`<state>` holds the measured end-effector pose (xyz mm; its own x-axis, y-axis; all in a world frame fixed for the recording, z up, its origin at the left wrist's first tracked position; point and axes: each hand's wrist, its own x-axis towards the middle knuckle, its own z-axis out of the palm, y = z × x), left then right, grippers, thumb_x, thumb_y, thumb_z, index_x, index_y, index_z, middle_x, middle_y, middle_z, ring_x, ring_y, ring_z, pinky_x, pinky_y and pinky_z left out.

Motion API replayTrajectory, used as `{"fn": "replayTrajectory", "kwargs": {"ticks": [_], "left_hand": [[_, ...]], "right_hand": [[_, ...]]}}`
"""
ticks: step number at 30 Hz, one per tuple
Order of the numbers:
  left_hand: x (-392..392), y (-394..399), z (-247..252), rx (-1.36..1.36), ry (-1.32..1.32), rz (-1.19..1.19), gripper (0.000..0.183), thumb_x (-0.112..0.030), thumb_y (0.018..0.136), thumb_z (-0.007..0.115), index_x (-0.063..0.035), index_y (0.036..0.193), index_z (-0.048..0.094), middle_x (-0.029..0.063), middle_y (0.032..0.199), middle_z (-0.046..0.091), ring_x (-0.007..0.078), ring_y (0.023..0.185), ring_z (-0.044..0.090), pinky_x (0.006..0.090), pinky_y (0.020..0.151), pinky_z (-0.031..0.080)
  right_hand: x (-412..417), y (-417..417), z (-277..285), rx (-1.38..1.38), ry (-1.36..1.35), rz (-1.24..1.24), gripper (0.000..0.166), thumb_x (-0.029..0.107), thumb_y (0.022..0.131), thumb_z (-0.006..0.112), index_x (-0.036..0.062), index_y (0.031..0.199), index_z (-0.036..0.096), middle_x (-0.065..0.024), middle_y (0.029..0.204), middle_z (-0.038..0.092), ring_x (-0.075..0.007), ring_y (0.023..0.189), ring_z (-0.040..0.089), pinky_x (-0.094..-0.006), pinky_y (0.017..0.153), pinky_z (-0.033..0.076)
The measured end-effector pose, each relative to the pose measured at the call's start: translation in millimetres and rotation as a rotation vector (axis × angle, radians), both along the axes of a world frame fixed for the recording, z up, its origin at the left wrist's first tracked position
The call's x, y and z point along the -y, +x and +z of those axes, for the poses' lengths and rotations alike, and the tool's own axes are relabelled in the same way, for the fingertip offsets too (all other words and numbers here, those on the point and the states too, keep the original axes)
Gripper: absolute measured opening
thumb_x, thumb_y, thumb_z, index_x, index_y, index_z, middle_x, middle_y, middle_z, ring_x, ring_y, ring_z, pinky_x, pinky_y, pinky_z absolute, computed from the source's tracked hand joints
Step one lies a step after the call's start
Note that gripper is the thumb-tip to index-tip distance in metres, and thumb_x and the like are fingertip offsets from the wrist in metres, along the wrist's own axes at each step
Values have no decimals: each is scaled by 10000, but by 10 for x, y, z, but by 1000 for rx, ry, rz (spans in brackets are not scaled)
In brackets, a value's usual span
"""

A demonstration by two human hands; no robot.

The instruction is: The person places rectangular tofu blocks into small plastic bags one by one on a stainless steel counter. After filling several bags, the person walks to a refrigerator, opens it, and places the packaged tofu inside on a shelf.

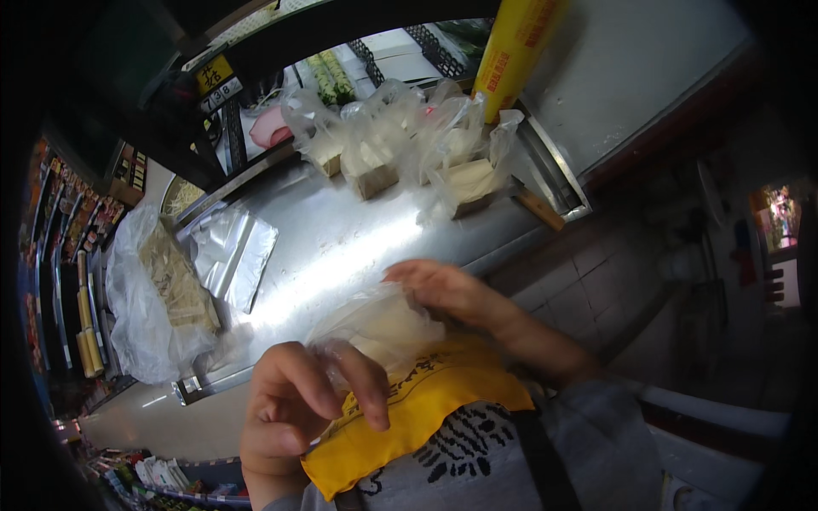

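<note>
A clear plastic bag (383, 319) with something pale inside sits in front of my yellow apron bib, at the near edge of the steel counter. My left hand (307, 396) is at its near left, with film caught around the bent fingers and the thumb apart from them. On the far right side of the bag my right hand (447, 290) curves with its fingers close together. Its palm faces the film; whether it grips it is hidden. Farther back, bagged pale blocks (473, 179) stand in a row along the counter's far side.
The steel counter (307, 204) has a raised rim. On its left lie a stack of flat plastic bags (246, 255) and a large bag around a brownish block (179, 274). A wooden-handled tool (540, 204) lies at the right end, near a yellow film roll (511, 64).
</note>
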<state>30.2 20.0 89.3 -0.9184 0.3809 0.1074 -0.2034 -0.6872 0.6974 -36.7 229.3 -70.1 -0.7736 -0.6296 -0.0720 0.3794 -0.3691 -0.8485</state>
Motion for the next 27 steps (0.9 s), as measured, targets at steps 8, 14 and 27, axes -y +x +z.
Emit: {"fn": "replayTrajectory", "kwargs": {"ticks": [8,14,27], "left_hand": [[44,-83,-216,7,125,-50,241,-209,794,579,-52,943,471,178,875,518,232,598,587,259,568,476],[129,-60,-300,-21,281,37,200,-181,814,531,-42,928,443,136,820,508,181,496,534,224,491,441],[37,-138,-296,17,76,93,195,-215,803,512,-50,877,439,89,790,480,138,562,468,223,540,386]], "right_hand": [[-840,-1017,548,-997,1056,-1139,233,129,808,659,18,970,534,-75,883,536,-119,826,519,-248,718,432],[-738,-1135,656,-395,366,-754,216,198,859,594,-3,782,574,-41,632,531,-126,596,523,-270,605,443],[-9,-1218,251,-749,1333,-941,352,342,808,624,-6,827,569,-158,739,622,-295,702,608,-375,652,469]]}}
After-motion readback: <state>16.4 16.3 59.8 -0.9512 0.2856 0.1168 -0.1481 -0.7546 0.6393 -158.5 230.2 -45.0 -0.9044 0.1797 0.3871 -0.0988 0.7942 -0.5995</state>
